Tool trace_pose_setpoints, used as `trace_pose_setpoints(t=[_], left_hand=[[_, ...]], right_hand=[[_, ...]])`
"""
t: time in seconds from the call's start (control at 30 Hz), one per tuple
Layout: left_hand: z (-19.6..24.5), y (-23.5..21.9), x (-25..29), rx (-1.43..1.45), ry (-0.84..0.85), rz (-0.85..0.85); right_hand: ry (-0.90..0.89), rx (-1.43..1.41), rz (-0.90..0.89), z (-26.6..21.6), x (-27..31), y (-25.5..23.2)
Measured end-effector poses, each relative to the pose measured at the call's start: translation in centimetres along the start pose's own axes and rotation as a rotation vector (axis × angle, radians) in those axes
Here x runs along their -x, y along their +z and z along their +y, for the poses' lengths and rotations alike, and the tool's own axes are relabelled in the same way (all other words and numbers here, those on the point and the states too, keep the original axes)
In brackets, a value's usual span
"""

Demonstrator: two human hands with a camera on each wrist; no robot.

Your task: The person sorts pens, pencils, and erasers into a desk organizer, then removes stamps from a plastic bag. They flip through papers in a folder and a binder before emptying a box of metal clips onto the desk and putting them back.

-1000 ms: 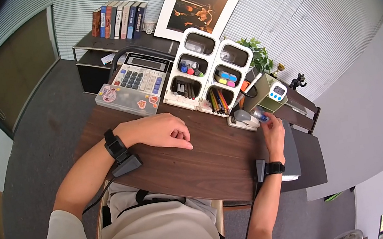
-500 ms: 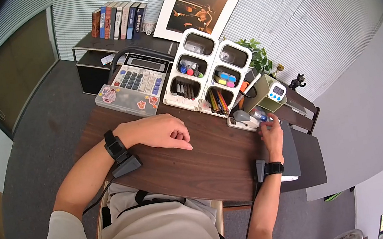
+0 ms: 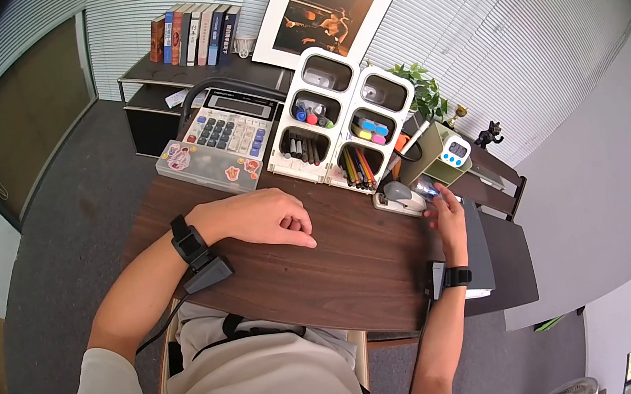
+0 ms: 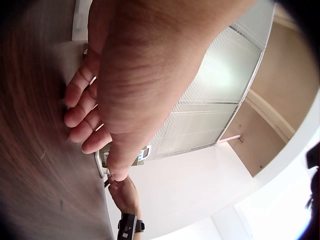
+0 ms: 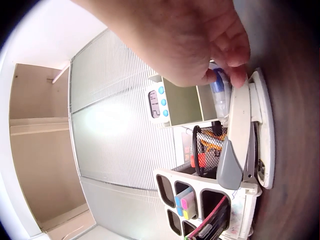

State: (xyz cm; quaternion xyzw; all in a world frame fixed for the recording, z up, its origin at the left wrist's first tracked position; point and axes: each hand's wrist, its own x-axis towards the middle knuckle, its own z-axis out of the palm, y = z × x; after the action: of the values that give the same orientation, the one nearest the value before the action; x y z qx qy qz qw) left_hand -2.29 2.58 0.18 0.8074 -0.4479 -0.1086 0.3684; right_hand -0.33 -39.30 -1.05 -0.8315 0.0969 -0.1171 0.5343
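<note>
My left hand (image 3: 266, 218) rests on the dark wooden desk, its fingers loosely curled and holding nothing. In the left wrist view its fingers (image 4: 82, 117) hang close over the desk top. At the desk's right side, my right hand (image 3: 448, 225) is beside a clear plastic object with a blue part (image 5: 219, 92), thumb and fingers apart and bent towards it. The object stands by a green box (image 3: 440, 166) and behind a white-and-grey stapler (image 5: 237, 135), partly hidden by the fingers. The fingertips overlap its blue end in the right wrist view.
A white organizer (image 3: 322, 127) with pens, markers and highlighters stands at the back. Left of it are a calculator (image 3: 229, 128) and a sticker-covered case (image 3: 207, 168). A digital timer (image 3: 456, 151) is on the green box. A dark folder (image 3: 478, 255) lies under the right forearm.
My right hand's fingers and thumb, earlier close around the blue-and-clear object, have spread apart, and the wrist has turned slightly. The left hand has stayed still.
</note>
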Motion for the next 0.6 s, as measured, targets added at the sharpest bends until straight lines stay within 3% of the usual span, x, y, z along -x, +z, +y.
trace_pose_setpoints(t=[0.1, 0.17, 0.2, 0.27, 0.4, 0.47, 0.6], left_hand=[[0.0, 0.0, 0.0, -0.006, 0.005, 0.001], [0.0, 0.0, 0.0, -0.002, 0.005, 0.003], [0.0, 0.0, 0.1, 0.003, 0.005, 0.003], [-0.1, 0.0, 0.1, -0.003, 0.006, 0.002], [-0.1, 0.0, 0.0, -0.005, 0.007, 0.004], [0.0, 0.0, 0.0, -0.002, 0.007, 0.003], [-0.1, 0.0, 0.0, -0.005, -0.001, -0.004]], right_hand=[[0.036, -0.034, 0.009, 0.3, -0.3, -0.2], [-0.128, -0.015, 0.044, 0.5, -0.1, 0.2], [-0.129, -0.016, 0.042, 0.0, 0.2, 0.5], [-0.218, 0.348, 0.22, -0.9, 1.1, 0.8], [-0.256, 0.436, 0.285, -0.3, 0.7, 0.9], [-0.387, 0.628, 0.372, -0.3, 0.6, 0.7], [-0.476, 0.664, 0.412, -0.4, 1.1, 0.2]])
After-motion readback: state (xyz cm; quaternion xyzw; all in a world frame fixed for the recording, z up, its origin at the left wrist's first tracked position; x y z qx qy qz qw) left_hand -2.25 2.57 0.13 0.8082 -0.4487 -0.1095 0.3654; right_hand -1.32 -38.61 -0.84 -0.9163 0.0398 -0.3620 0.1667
